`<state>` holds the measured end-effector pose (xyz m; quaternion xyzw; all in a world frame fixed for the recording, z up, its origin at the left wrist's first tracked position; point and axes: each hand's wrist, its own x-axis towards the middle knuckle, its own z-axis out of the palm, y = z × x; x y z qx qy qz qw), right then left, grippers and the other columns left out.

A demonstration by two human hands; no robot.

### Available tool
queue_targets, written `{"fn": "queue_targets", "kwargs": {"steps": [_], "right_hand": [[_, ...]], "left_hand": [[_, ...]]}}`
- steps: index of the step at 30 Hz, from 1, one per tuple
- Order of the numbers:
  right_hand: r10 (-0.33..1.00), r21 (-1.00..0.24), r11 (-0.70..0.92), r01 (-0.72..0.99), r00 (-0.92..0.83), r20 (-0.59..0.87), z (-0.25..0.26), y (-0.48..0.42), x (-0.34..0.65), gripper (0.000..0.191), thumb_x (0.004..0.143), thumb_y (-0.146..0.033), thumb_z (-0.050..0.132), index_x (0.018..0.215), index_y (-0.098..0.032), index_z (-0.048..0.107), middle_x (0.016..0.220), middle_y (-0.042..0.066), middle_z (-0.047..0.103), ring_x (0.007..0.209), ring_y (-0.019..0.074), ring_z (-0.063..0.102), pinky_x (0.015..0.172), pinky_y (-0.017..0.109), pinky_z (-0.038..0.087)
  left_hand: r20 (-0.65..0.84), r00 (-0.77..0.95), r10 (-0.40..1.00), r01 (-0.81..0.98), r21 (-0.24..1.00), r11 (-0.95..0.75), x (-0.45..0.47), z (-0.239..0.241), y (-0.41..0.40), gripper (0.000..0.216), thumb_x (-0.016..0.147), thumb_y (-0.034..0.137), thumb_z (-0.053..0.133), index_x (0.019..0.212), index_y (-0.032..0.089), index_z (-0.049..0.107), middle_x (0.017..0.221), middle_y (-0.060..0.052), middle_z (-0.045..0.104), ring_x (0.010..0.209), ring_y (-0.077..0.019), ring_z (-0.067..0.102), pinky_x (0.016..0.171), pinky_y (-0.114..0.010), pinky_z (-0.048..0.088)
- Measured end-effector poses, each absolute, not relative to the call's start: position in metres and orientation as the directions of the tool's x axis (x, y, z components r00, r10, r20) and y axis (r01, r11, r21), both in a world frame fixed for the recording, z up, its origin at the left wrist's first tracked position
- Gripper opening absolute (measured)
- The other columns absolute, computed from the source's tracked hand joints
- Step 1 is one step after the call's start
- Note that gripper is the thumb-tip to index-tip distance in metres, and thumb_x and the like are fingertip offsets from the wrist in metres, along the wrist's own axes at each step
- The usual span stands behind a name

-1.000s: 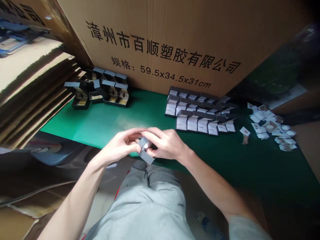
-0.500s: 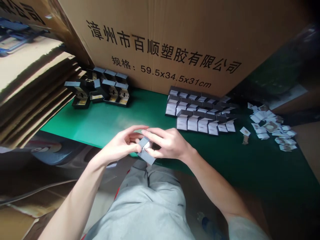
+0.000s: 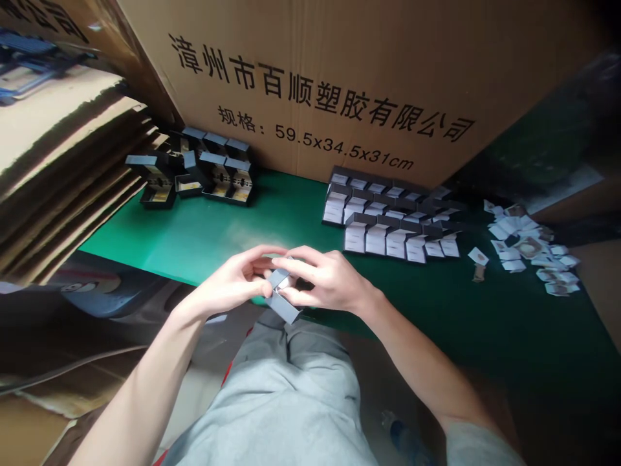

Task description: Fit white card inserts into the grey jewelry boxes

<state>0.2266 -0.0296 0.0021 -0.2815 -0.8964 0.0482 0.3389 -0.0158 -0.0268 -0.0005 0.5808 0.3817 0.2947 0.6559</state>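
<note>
Just over the table's front edge, a small dark grey hinged box (image 3: 284,307) stands open between my hands. My left hand (image 3: 237,278) grips it from the left, thumb against its side and fingers curled behind. From the right, my right hand (image 3: 325,278) reaches across, its fingers closed at the box's opening. A white piece (image 3: 287,283) shows inside, against the right fingertips; what exactly it is I cannot make out. Fingers hide part of the box.
On the green table (image 3: 272,207), rows of open boxes with white lining (image 3: 376,241) stand at right centre. More open boxes (image 3: 226,181) sit back left. Small white pieces (image 3: 526,239) lie in a heap at far right. A large carton (image 3: 310,58) stands behind; stacked cardboard (image 3: 82,162) is at left.
The box has tilted slightly, and its lower grey face shows a little more. Both hands keep nearly the same place around it. The view has shifted slightly.
</note>
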Motion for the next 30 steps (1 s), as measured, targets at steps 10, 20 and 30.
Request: {"fn": "queue_targets", "kwargs": {"steps": [10,20,30], "right_hand": [[0.785,-0.675,0.617,0.404,-0.371,0.496,0.004,-0.030,0.216,0.040,0.099,-0.056,0.068,0.114,-0.020,0.072,0.106,0.008,0.074,0.086,0.0164,0.072,0.069,0.026,0.060],[0.979,-0.997,0.038,0.071,-0.202,0.023,-0.002,-0.030,0.198,0.036,0.092,-0.056,0.071,0.105,-0.023,0.062,0.092,-0.001,0.072,0.065,0.0127,0.074,0.061,0.025,0.065],[0.796,-0.745,0.604,0.283,-0.188,0.575,0.007,-0.027,0.213,0.012,0.102,-0.029,0.066,0.104,-0.020,0.075,0.096,0.004,0.070,0.068,0.0093,0.063,0.061,0.022,0.058]], "left_hand": [[-0.152,0.429,0.890,0.006,0.986,0.165,-0.016,-0.012,-0.029,0.076,0.094,0.081,0.052,0.134,0.018,0.068,0.093,-0.010,0.077,0.081,-0.0238,0.074,0.073,-0.031,0.061],[-0.045,0.234,0.971,0.165,0.986,0.006,-0.001,-0.001,-0.031,0.051,0.079,0.063,0.084,0.100,0.017,0.075,0.094,-0.009,0.075,0.090,-0.0271,0.071,0.083,-0.037,0.062],[-0.070,0.210,0.975,0.085,0.995,0.053,-0.002,-0.005,-0.030,0.060,0.075,0.065,0.087,0.106,0.014,0.079,0.097,-0.012,0.079,0.093,-0.0282,0.071,0.086,-0.038,0.059]]}}
